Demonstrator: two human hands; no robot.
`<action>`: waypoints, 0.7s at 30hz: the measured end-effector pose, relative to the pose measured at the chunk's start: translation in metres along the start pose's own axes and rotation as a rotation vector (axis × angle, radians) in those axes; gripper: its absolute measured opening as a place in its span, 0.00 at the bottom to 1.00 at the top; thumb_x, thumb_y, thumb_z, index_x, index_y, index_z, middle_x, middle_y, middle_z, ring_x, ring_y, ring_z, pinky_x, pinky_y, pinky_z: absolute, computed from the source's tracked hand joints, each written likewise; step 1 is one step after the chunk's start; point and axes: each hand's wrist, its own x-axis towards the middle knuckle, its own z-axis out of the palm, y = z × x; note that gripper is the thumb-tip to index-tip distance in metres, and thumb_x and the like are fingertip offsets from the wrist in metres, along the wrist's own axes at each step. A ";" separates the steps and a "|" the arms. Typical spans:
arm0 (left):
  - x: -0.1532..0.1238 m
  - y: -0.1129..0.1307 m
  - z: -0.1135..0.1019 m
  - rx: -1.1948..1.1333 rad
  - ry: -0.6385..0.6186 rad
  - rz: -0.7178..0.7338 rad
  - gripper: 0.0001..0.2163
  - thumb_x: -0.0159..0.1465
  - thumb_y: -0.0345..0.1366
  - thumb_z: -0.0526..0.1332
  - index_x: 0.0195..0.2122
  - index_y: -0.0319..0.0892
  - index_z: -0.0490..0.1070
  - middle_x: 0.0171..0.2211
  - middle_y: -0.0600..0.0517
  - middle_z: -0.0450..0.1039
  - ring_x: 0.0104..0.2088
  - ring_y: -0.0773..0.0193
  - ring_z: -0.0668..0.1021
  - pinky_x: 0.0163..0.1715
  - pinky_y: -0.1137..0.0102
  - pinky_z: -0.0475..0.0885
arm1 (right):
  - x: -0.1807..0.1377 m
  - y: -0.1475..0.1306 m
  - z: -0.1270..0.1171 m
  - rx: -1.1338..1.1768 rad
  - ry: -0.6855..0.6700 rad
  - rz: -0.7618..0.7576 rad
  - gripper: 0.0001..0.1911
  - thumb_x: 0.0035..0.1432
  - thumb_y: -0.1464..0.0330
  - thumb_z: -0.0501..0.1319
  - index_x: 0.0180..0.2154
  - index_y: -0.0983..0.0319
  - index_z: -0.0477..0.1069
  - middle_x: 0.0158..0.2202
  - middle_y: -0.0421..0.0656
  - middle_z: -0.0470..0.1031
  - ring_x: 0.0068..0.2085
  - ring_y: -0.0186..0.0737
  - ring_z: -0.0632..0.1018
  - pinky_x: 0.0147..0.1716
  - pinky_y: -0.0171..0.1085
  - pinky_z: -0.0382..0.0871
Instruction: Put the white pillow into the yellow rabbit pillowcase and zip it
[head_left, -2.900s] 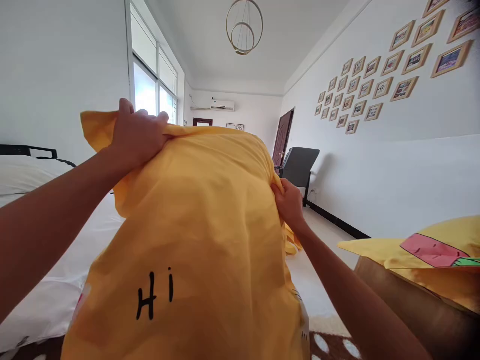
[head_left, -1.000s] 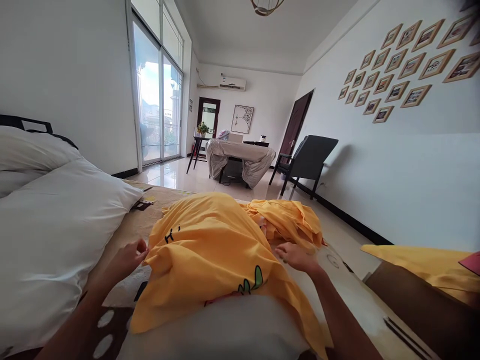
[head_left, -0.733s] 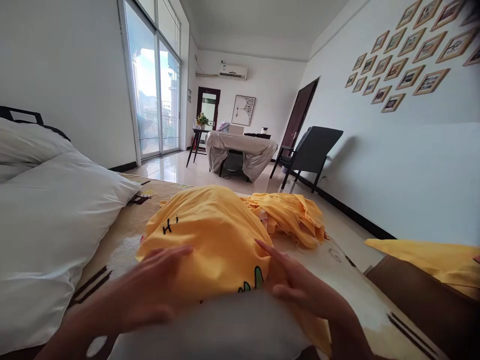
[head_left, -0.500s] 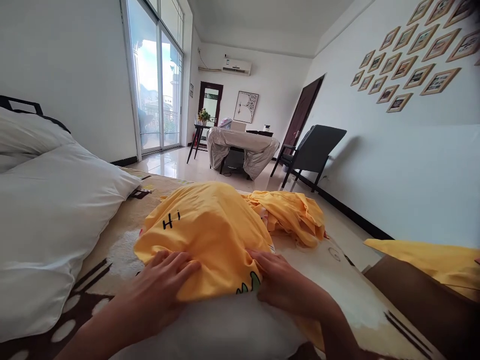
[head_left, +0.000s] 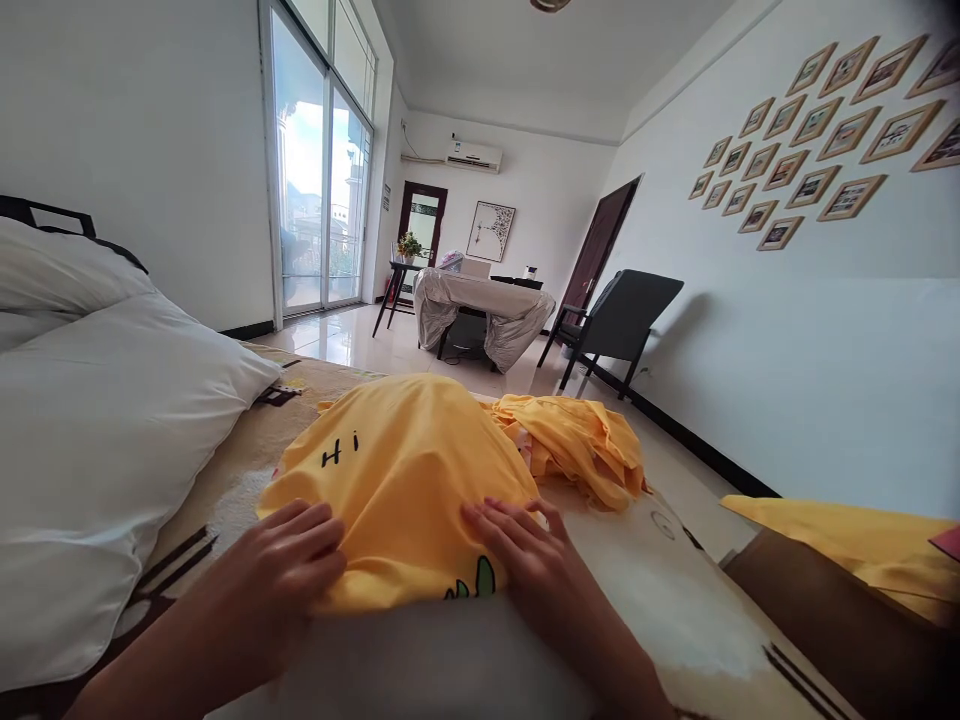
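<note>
A yellow pillowcase (head_left: 409,450) with black "Hi" lettering and a green print near its rim covers the far part of a white pillow (head_left: 420,660). The near end of the pillow sticks out of it, between my forearms. My left hand (head_left: 289,560) is closed on the left side of the pillowcase's rim, its fingers curled in. On the right side, my right hand (head_left: 529,555) has its fingers bent over the yellow cloth, pressing it near the green print. The thumb of that hand is hidden.
A crumpled yellow cloth (head_left: 581,445) lies beyond the pillow on the patterned bedspread (head_left: 652,600). Large white pillows (head_left: 120,430) lie on the left. At the lower right stands a brown box (head_left: 817,590) with more yellow cloth (head_left: 847,535). A dark chair (head_left: 626,315) is farther off.
My left hand has shifted left along the rim and its fingers have curled tighter. My right hand has moved slightly left over the cloth. The view has tilted up a little.
</note>
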 end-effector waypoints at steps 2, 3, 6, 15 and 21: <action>0.000 0.002 0.000 -0.053 -0.046 0.004 0.14 0.51 0.23 0.51 0.31 0.45 0.73 0.37 0.47 0.74 0.39 0.57 0.73 0.40 0.62 0.68 | 0.002 0.005 0.007 0.051 0.017 -0.018 0.21 0.58 0.83 0.47 0.40 0.60 0.73 0.36 0.44 0.80 0.38 0.37 0.78 0.44 0.39 0.61; 0.001 0.003 -0.001 -0.077 -0.055 0.011 0.18 0.51 0.24 0.51 0.37 0.46 0.74 0.42 0.47 0.74 0.43 0.55 0.73 0.45 0.62 0.68 | 0.003 0.007 0.009 0.057 0.039 -0.027 0.18 0.58 0.82 0.47 0.33 0.61 0.71 0.29 0.42 0.78 0.31 0.35 0.75 0.39 0.37 0.61; 0.003 0.006 -0.007 -0.138 -0.067 0.052 0.24 0.52 0.25 0.52 0.49 0.48 0.72 0.51 0.49 0.73 0.52 0.55 0.72 0.55 0.62 0.64 | 0.001 0.011 0.010 0.021 0.150 -0.032 0.17 0.60 0.81 0.47 0.22 0.61 0.61 0.20 0.39 0.66 0.24 0.34 0.64 0.29 0.35 0.55; 0.005 -0.003 -0.010 -0.344 -0.146 -0.057 0.10 0.63 0.29 0.46 0.29 0.43 0.64 0.27 0.52 0.69 0.33 0.63 0.72 0.34 0.72 0.65 | -0.011 0.001 0.002 0.275 0.021 0.068 0.14 0.55 0.76 0.49 0.38 0.60 0.70 0.31 0.43 0.76 0.34 0.39 0.75 0.35 0.36 0.63; -0.005 0.000 0.012 -0.299 -0.127 -0.159 0.07 0.62 0.31 0.49 0.34 0.44 0.66 0.34 0.51 0.72 0.35 0.63 0.73 0.36 0.73 0.67 | -0.003 -0.005 -0.002 0.347 -0.380 0.209 0.32 0.53 0.67 0.60 0.61 0.59 0.61 0.45 0.46 0.79 0.43 0.46 0.79 0.39 0.36 0.67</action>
